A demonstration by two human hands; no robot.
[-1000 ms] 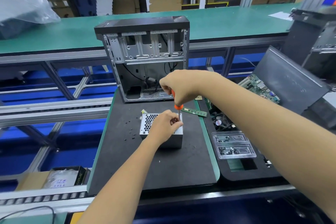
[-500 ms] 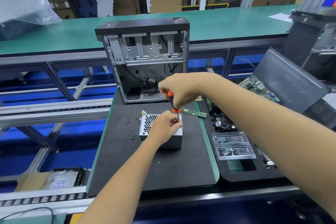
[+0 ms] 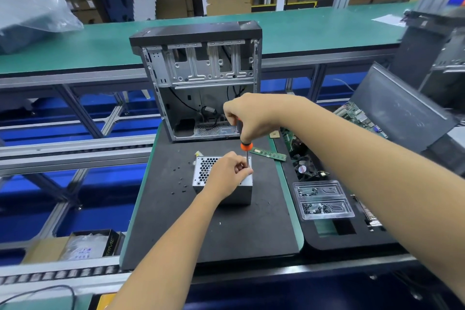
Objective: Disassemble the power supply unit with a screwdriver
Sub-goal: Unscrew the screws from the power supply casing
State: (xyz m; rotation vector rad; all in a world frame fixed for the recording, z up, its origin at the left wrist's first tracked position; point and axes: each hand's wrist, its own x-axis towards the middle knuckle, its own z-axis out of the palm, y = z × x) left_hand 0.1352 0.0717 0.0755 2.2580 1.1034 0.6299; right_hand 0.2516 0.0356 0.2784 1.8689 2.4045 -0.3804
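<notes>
The left hand [image 3: 227, 173] rests on top of the power supply unit [image 3: 221, 178], its fingers curled in and its fingertips pinching the thin metal shaft of the screwdriver [image 3: 246, 152] near the unit's right rear corner. The unit is a small grey metal box with a honeycomb vent on the top face, lying on the black mat [image 3: 214, 221] that covers the table. Just left of this hand, several small dark screws [image 3: 180, 184] lie scattered on the mat. Directly above it, the right hand [image 3: 249, 118] is wrapped around the screwdriver's black and orange handle, holding the tool upright with the tip down on the unit; the tip itself is hidden behind the left fingers, so whether it sits in a screw head cannot be told. To the right of both hands, a green memory stick [image 3: 270, 154] lies at the mat's edge, and nearer the viewer a clear plastic tray [image 3: 324, 200] holds small parts. Beyond the right hand stands an open computer case [image 3: 201, 75], its inner metal frame and cables showing.
</notes>
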